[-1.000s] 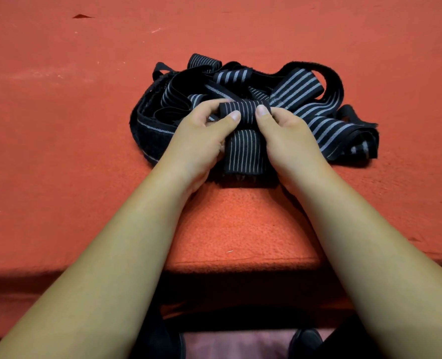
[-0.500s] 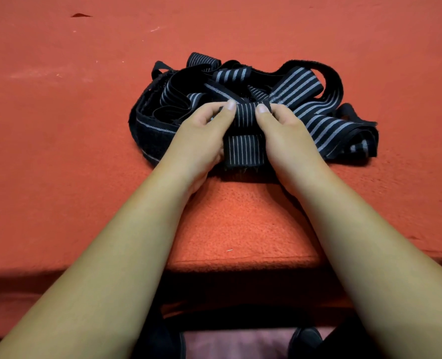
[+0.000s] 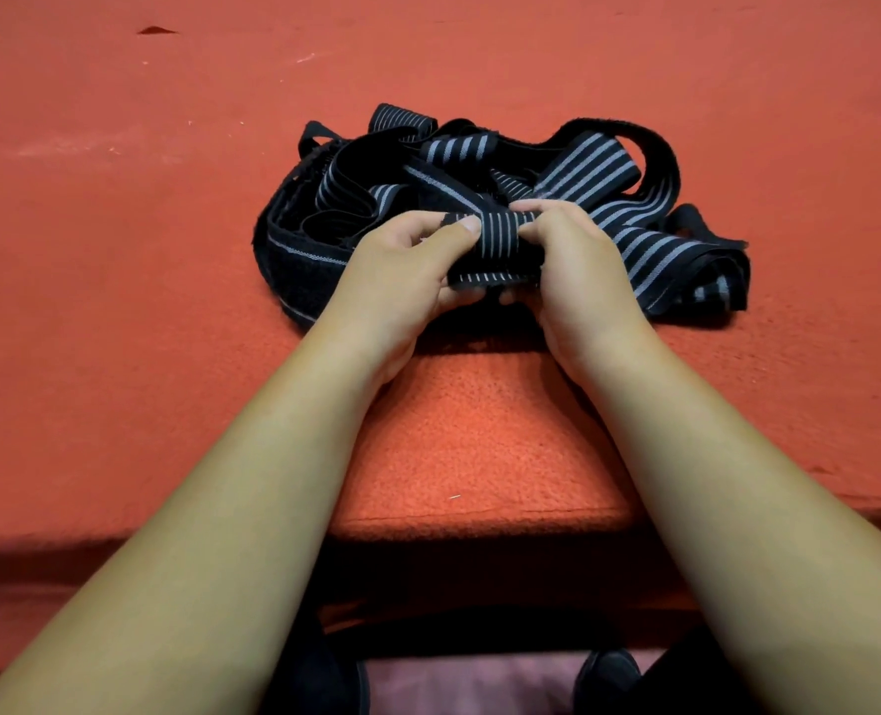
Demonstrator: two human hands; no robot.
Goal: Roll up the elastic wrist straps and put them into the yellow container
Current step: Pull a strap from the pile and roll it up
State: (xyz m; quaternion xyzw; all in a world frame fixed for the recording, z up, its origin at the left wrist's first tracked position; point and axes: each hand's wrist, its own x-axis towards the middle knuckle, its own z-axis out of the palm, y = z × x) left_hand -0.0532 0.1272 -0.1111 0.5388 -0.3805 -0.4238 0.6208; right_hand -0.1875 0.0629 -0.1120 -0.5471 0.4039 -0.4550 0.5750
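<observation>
Left hand [image 3: 402,270] and right hand [image 3: 567,265]: each grip pinches one end of a part-rolled black, grey-striped elastic strap [image 3: 500,234]. Roll axis runs left-right, hands equally near. The unrolled length seems to lead away into the strap pile [image 3: 608,167] on the red felt tabletop [image 3: 118,301]. Yellow container not in view.

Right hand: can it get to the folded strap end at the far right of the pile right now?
Probably yes for reach: that strap end lies uncovered just beside the right hand, nothing between them. But it grips the half-rolled strap with the left hand, so it must let go first.
</observation>
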